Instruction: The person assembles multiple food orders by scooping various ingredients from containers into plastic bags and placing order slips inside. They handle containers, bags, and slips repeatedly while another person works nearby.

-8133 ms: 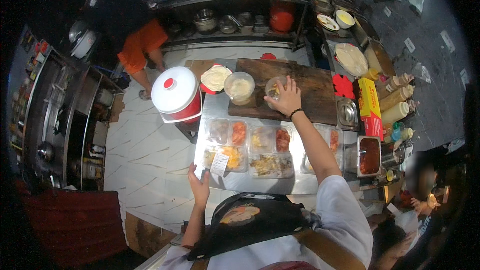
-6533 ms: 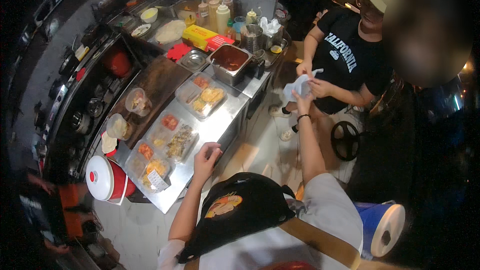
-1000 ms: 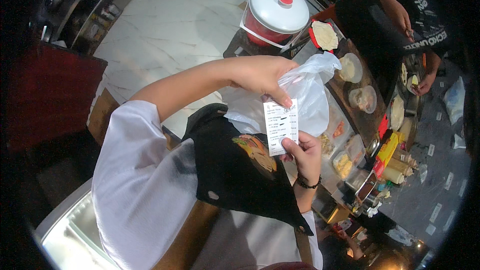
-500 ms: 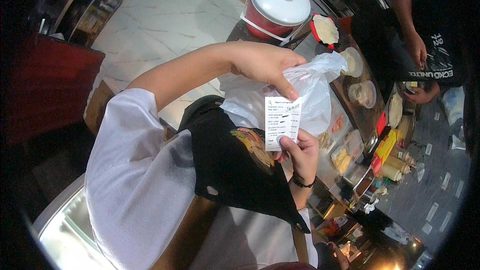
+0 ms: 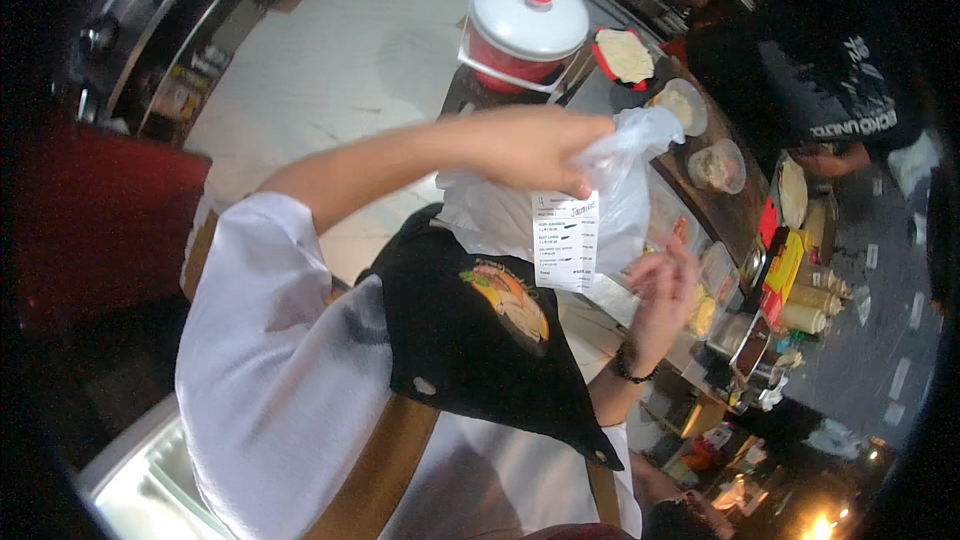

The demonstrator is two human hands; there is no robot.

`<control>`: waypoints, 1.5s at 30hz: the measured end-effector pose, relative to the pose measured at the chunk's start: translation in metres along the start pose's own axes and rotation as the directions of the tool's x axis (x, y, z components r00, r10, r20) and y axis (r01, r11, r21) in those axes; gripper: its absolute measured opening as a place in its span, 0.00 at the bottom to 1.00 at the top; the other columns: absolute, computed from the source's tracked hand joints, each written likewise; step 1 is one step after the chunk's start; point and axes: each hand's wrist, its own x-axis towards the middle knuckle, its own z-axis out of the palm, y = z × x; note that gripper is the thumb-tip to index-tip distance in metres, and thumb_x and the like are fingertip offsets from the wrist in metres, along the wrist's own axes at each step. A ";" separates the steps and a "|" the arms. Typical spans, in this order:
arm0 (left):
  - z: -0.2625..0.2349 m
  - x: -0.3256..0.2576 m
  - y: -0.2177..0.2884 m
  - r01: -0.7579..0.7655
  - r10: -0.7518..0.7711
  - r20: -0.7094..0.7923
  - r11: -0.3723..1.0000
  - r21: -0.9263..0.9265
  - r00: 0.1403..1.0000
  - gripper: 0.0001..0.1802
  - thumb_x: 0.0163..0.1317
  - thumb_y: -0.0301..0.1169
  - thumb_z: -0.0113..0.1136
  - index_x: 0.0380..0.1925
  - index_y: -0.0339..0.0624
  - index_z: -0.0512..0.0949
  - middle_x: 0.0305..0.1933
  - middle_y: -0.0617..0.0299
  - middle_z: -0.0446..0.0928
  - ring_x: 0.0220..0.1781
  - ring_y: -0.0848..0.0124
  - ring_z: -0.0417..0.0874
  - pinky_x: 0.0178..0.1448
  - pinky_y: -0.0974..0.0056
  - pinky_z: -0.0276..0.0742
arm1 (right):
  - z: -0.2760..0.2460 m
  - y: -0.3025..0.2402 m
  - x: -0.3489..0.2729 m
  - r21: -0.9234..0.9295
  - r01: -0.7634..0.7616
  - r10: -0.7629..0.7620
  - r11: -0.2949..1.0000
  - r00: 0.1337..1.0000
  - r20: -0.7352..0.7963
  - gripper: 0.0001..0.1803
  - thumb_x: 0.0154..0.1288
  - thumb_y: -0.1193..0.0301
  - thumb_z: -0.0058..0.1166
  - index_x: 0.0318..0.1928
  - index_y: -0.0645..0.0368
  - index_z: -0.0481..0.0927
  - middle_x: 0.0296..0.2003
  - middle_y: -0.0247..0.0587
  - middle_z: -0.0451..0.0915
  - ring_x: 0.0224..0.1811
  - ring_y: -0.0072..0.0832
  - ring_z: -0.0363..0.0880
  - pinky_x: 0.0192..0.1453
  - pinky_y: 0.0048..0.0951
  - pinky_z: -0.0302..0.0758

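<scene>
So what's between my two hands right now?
In the head view, a printed paper receipt hangs against the thin plastic bag between your left hand, which grips the bag's top, and your open right hand.

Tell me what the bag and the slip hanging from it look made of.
Bag: thin translucent plastic film, by its glossy crinkles, held by the left hand. Slip: thin matte white paper, probably a printed receipt, flat and hanging straight.

Red round cooker with white lid [image 5: 527, 28] at worktop [image 5: 735, 208] end; clear lidded tubs [image 5: 716, 166] mid-worktop; yellow squeeze bottles [image 5: 808, 305] along far edge.
</scene>
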 end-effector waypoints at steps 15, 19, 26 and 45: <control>0.163 0.033 -0.060 -0.305 0.434 -0.108 0.768 0.564 0.894 0.37 0.53 0.52 0.56 0.54 0.32 0.65 0.55 0.37 0.68 0.62 0.54 0.68 0.58 0.42 0.63 | -0.051 0.166 0.044 -0.629 -0.351 0.134 0.694 0.921 -0.366 0.32 0.53 0.71 0.58 0.58 0.67 0.64 0.47 0.59 0.74 0.53 0.50 0.72 0.55 0.39 0.69; 0.136 0.034 -0.116 0.483 0.022 -0.691 0.699 0.527 0.723 0.48 0.51 0.57 0.57 0.65 0.39 0.54 0.66 0.43 0.58 0.69 0.52 0.57 0.63 0.39 0.54 | -0.043 0.201 0.018 -0.085 -0.350 0.311 0.933 0.901 -0.302 0.26 0.54 0.77 0.54 0.55 0.68 0.66 0.45 0.51 0.77 0.48 0.46 0.76 0.54 0.38 0.71; 0.064 0.006 -0.219 0.535 -0.577 0.156 0.578 -0.616 0.802 0.29 0.51 0.28 0.56 0.57 0.37 0.66 0.50 0.48 0.75 0.52 0.60 0.77 0.58 0.56 0.69 | -0.054 0.180 -0.017 0.871 -0.467 0.434 0.150 0.823 0.367 0.21 0.63 0.72 0.41 0.56 0.67 0.66 0.54 0.52 0.71 0.59 0.44 0.67 0.66 0.47 0.60; 0.102 -0.051 -0.193 0.741 -0.583 -0.475 0.611 0.278 0.659 0.26 0.44 0.22 0.60 0.47 0.39 0.68 0.48 0.38 0.66 0.43 0.44 0.77 0.46 0.52 0.76 | 0.018 0.173 0.010 -0.761 -0.096 0.198 0.641 0.979 0.043 0.30 0.50 0.75 0.58 0.56 0.65 0.65 0.42 0.65 0.73 0.40 0.57 0.75 0.45 0.46 0.74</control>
